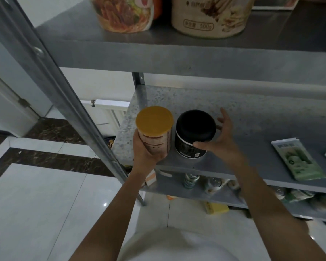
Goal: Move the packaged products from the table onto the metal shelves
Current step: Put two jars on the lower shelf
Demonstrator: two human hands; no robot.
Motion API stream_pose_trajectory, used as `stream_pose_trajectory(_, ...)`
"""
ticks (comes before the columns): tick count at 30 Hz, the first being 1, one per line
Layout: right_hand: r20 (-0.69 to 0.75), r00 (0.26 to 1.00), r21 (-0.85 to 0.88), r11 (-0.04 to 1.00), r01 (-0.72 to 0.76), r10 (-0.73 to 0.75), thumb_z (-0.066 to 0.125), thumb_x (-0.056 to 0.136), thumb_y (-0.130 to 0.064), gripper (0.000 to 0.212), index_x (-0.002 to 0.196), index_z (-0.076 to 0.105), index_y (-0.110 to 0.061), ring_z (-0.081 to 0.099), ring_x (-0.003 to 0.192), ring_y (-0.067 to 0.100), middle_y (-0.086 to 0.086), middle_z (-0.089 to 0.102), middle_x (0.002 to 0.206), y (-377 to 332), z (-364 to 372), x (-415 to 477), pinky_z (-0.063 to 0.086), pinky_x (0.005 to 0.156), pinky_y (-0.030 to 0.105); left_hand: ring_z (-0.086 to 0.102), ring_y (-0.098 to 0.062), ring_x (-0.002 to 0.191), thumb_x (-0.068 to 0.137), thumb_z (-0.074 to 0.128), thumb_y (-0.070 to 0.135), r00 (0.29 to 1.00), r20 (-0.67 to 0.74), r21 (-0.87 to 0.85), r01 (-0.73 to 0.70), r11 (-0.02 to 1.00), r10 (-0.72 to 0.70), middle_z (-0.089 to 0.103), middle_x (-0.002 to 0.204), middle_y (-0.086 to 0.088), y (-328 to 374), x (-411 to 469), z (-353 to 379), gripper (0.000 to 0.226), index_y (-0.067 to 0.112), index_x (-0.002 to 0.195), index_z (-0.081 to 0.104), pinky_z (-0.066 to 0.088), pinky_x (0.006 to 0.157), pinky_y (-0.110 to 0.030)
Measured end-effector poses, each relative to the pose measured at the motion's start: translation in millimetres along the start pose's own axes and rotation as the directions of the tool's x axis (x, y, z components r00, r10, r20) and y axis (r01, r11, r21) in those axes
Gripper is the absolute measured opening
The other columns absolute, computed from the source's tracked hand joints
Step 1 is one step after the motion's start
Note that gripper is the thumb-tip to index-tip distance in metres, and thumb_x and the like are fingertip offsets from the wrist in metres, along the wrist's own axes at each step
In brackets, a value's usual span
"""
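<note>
A view looking down from a person's head at their two bare arms reaching into a metal rack. On the middle shelf (pixel 252 125), near its left front corner, two containers sit side by side, just touching or nearly so.

The left hand (pixel 144 153) wraps around the lower body of a can (pixel 154 130) with a yellow lid and a pale printed label. The fingers curl behind it and the thumb presses the near side, a firm grasp. The can leans slightly toward the camera at the shelf's front edge; whether its base rests fully on the shelf cannot be told, since the hand hides it.

The right hand (pixel 220 142) is beside a black jar (pixel 194 134) with a black lid and a pale band at its foot. The jar stands upright on the shelf. The hand is spread wide, fingers splayed apart behind and to the right of the jar, only the thumb touching its label; it is not closed around it.

Farther right on the same shelf lies a flat green packet (pixel 297 162), well apart from the hands. On the shelf above stand two large tubs (pixel 211 16) with printed food pictures. The shelf below holds cans and packets, blurred. A pale tiled floor (pixel 45 204) with dark stone strips shows on the left.
</note>
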State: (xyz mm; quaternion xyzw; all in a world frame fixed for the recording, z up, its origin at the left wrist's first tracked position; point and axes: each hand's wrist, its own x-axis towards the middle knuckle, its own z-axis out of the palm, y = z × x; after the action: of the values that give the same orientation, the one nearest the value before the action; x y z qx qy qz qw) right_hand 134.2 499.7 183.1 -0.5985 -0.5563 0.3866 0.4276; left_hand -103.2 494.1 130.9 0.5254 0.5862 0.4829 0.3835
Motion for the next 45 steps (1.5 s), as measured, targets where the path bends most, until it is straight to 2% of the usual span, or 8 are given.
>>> stream_pose_trajectory(7, -0.337, 0.94, 0.13, 0.986, 0.105, -0.056, 0.092, 0.054, -0.014, 0.099, 0.135, 0.036, -0.015, 0.041, 0.123, 0.007, -0.003, 0.038, 0.133, 11.5, 57.3, -23.2, 0.039, 0.096, 0.007, 0.048, -0.009, 0.108, 0.056, 0.089, 0.004, 1.0, 0.012, 0.03, 0.025, 0.999, -0.026, 0.046, 0.119, 0.009, 5.0, 4.2, -4.8, 0.098, 0.024, 0.131, 0.03, 0.041, 0.073, 0.001)
stream_pose_trajectory(12, 0.063, 0.998, 0.171, 0.985, -0.002, -0.009, 0.093, 0.05, -0.021, 0.119, 0.146, 0.024, -0.022, 0.034, 0.136, 0.008, -0.009, 0.036, 0.146, 20.5, 15.5, -3.3, 0.033, 0.113, 0.039, 0.048, -0.01, 0.113, 0.055, 0.091, 0.009, 0.999, -0.013, 0.038, 0.031, 0.999, -0.031, 0.048, 0.123, 0.008, -1.8, 8.4, -13.7, 0.1, 0.017, 0.137, 0.033, 0.043, 0.086, -0.014)
stream_pose_trajectory(16, -0.248, 0.969, 0.146, 0.988, 0.053, -0.015, 0.088, 0.038, -0.041, 0.127, 0.141, 0.017, -0.018, 0.035, 0.129, 0.014, 0.006, 0.024, 0.142, 16.2, 54.5, -17.2, 0.038, 0.099, 0.013, 0.05, -0.015, 0.119, 0.053, 0.092, 0.014, 0.999, -0.041, 0.044, 0.027, 0.999, -0.025, 0.05, 0.129, 0.003, -7.0, 12.8, -18.6, 0.103, 0.016, 0.137, 0.034, 0.047, 0.096, -0.029)
stream_pose_trajectory(20, -0.416, 0.905, 0.037, 0.992, 0.117, -0.092, 0.095, 0.047, -0.013, 0.112, 0.136, 0.027, -0.002, 0.037, 0.126, 0.018, 0.005, 0.026, 0.133, 20.1, 80.7, -19.5, 0.034, 0.098, 0.006, 0.046, -0.009, 0.118, 0.052, 0.093, 0.016, 1.0, 0.013, 0.043, 0.0, 0.999, 0.0, 0.044, 0.126, 0.008, -7.1, 16.6, -21.6, 0.104, 0.022, 0.134, 0.03, 0.045, 0.097, -0.024)
stream_pose_trajectory(28, 0.147, 0.989, 0.252, 0.967, -0.046, 0.009, 0.091, 0.051, -0.026, 0.113, 0.145, 0.027, -0.026, 0.039, 0.134, 0.006, -0.009, 0.04, 0.144, 19.6, 20.5, -10.4, 0.042, 0.103, 0.022, 0.044, -0.021, 0.121, 0.045, 0.087, 0.021, 0.927, 0.351, 0.133, 0.091, 0.987, -0.132, 0.036, 0.136, -0.009, -11.7, 40.9, -60.8, 0.118, 0.019, 0.144, 0.023, 0.047, 0.096, -0.035)
stream_pose_trajectory(35, -0.132, 0.991, 0.215, 0.976, 0.025, 0.003, 0.089, 0.041, -0.04, 0.117, 0.132, 0.015, -0.031, 0.037, 0.134, 0.014, 0.005, 0.027, 0.145, 23.1, 65.2, -21.1, 0.041, 0.107, 0.033, 0.049, -0.016, 0.122, 0.043, 0.095, 0.016, 0.951, 0.297, 0.034, 0.08, 0.996, -0.087, 0.05, 0.122, 0.012, -5.5, 35.5, -50.3, 0.105, 0.031, 0.126, 0.031, 0.047, 0.095, -0.03)
stream_pose_trajectory(41, -0.028, 0.997, 0.292, 0.955, -0.056, 0.067, 0.078, 0.064, 0.01, 0.096, 0.141, 0.028, -0.017, 0.042, 0.127, 0.01, -0.008, 0.043, 0.134, 23.1, 43.8, -18.6, 0.05, 0.092, 0.018, 0.027, -0.019, 0.124, 0.034, 0.081, 0.049, 0.997, 0.076, 0.221, 0.007, 0.975, -0.025, 0.03, 0.133, -0.009, 1.0, 5.4, -25.6, 0.128, 0.013, 0.143, 0.024, 0.027, 0.102, -0.034)
stream_pose_trajectory(45, 0.012, 0.994, 0.24, 0.965, -0.108, 0.108, 0.092, 0.051, -0.021, 0.116, 0.142, 0.021, -0.026, 0.038, 0.131, 0.011, -0.005, 0.036, 0.143, 22.7, 45.4, -18.4, 0.045, 0.099, 0.026, 0.024, -0.013, 0.12, 0.036, 0.081, 0.045, 0.98, 0.191, 0.205, 0.013, 0.979, -0.054, 0.023, 0.123, 0.0, -5.2, 10.0, -36.6, 0.126, 0.015, 0.144, 0.023, 0.036, 0.103, -0.035)
